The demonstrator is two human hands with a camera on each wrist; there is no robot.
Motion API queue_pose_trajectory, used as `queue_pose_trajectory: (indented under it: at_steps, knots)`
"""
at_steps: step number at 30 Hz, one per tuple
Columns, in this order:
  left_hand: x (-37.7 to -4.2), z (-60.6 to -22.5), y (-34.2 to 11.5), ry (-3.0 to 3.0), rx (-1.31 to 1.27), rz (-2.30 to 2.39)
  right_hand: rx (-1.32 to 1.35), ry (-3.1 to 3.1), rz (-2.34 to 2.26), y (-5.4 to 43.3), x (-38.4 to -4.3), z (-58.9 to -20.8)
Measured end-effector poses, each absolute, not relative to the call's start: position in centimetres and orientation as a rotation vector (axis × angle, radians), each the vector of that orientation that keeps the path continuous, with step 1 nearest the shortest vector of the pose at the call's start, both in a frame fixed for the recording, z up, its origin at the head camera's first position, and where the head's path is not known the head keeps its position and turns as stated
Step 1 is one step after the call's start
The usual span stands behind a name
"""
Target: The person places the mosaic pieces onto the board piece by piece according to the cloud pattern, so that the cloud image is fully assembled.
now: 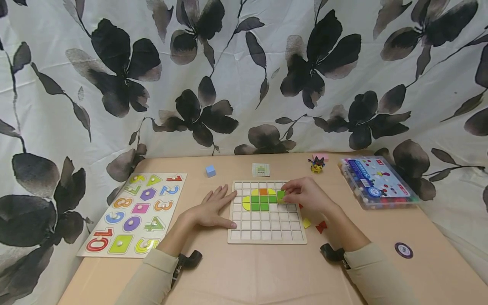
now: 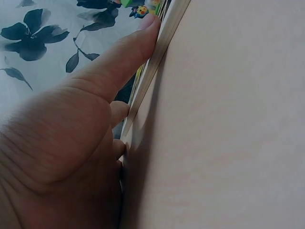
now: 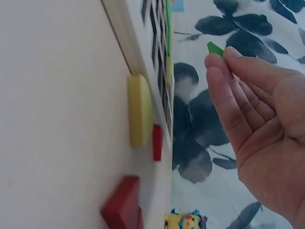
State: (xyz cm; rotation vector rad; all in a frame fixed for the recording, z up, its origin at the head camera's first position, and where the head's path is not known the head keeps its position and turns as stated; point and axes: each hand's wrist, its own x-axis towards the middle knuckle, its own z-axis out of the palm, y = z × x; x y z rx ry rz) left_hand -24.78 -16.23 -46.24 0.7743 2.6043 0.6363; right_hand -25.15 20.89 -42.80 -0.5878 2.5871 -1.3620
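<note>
A white grid board [image 1: 267, 238] lies on the table, bearing a small pattern of green, yellow and orange tiles [image 1: 260, 206]. My left hand [image 1: 210, 209] is spread at the board's left edge, its thumb [image 2: 136, 45] and fingers touching the rim. Over the upper right of the grid, my right hand [image 1: 306, 195] pinches a green tile [image 3: 215, 49] between thumb and fingertips. Only a corner of that tile shows in the right wrist view. Beside the board's right edge lie a yellow piece [image 3: 139, 110] and several red pieces [image 1: 321, 227].
A number-and-shape puzzle board [image 1: 131, 216] lies at left. Behind the grid are a blue cube [image 1: 210, 171], a small pattern card [image 1: 261, 170] and a yellow figurine [image 1: 317, 164]. At right are a clear plastic case [image 1: 381, 180] and a round dark disc [image 1: 403, 250].
</note>
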Motion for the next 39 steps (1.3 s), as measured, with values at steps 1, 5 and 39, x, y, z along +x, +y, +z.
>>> queue_pose_trajectory:
  at_steps: [1,5,39]
  knots:
    - [-24.8,-46.2,-16.2,2.603,0.771,0.635,-0.592,2.584,-1.354,20.7,-25.1,-42.9]
    - [-24.7,-46.2,-16.2,2.596,0.766,0.639,-0.602,2.560,-1.329,19.9,-24.8,-43.4]
    - [-24.7,-46.1,-16.2,2.609,0.768,0.639,-0.682,2.677,-0.969,18.4,-24.7,-44.7]
